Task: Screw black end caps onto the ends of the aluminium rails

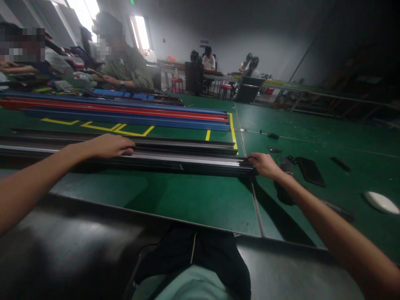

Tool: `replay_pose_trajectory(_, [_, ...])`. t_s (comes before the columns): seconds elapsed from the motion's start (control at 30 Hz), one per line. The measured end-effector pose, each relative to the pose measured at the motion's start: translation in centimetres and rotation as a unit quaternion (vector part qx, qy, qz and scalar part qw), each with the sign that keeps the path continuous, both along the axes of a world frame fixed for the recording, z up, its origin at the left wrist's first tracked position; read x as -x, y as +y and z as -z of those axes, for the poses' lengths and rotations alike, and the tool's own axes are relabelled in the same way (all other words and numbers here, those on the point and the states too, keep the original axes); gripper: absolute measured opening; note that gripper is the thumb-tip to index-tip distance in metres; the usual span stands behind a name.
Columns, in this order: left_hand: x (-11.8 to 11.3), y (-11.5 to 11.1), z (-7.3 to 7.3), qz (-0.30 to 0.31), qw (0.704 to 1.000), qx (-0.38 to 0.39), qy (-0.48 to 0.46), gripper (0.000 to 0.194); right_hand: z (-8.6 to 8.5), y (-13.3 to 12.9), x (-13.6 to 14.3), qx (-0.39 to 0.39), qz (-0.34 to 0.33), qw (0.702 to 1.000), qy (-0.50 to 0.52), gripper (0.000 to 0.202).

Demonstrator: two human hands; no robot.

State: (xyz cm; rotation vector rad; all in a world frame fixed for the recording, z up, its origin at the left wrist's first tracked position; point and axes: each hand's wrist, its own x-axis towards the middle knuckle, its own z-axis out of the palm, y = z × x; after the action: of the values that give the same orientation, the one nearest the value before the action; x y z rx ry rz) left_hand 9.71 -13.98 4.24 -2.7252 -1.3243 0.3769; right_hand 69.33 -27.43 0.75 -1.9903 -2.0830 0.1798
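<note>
A long dark metal rail [187, 159] with a shiny silver face lies lengthwise before me on the green tabletop [200, 196]. My left hand [108, 146] is closed over its upper edge, left of the middle, the fingertips bent down and partly hidden. At the rail's right end my right hand [262, 163] pinches it between thumb and fingers. Just behind runs another dark rail [193, 143], parallel and untouched by either hand.
Blue and red rails [187, 116] lie farther back beside yellow tape [233, 129]. On the right are a black flat device [311, 171], a white oval object [381, 203] and small dark parts. A co-worker [125, 62] sits across the table at left.
</note>
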Motion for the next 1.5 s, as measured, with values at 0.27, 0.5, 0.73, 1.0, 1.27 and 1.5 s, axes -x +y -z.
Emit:
replay_pose_trajectory(0.27, [0.6,-1.4,1.0,-0.013,0.999,0.038,0.033,0.046,1.6,-0.3,0.7,0.005,-0.008,1.0,0.018,0.032])
replay_pose_trajectory(0.5, [0.8,-1.1,3.0,-0.029,0.997,0.044,0.048,0.048,2.2,-0.2,0.9,0.013,-0.015,1.0,0.021,0.033])
replay_pose_trajectory(0.73, [1.5,-0.2,4.6,-0.047,0.997,0.052,0.012,0.054,2.4,0.0,0.6,0.02,-0.007,1.0,0.021,0.032])
replay_pose_trajectory(1.0, [2.5,0.3,4.9,-0.091,0.971,0.143,-0.169,0.081,2.5,0.2,-0.4,0.042,-0.01,0.997,0.064,0.032])
replay_pose_trajectory(1.27, [7.0,0.2,4.7,-0.235,0.954,0.002,-0.186,0.081,0.7,0.6,-0.8,0.06,-0.078,0.993,0.069,0.037])
replay_pose_trajectory(1.5, [11.2,1.4,4.5,-0.298,0.949,-0.075,-0.07,0.078,0.7,3.8,0.6,-0.055,-0.075,0.994,0.058,0.049])
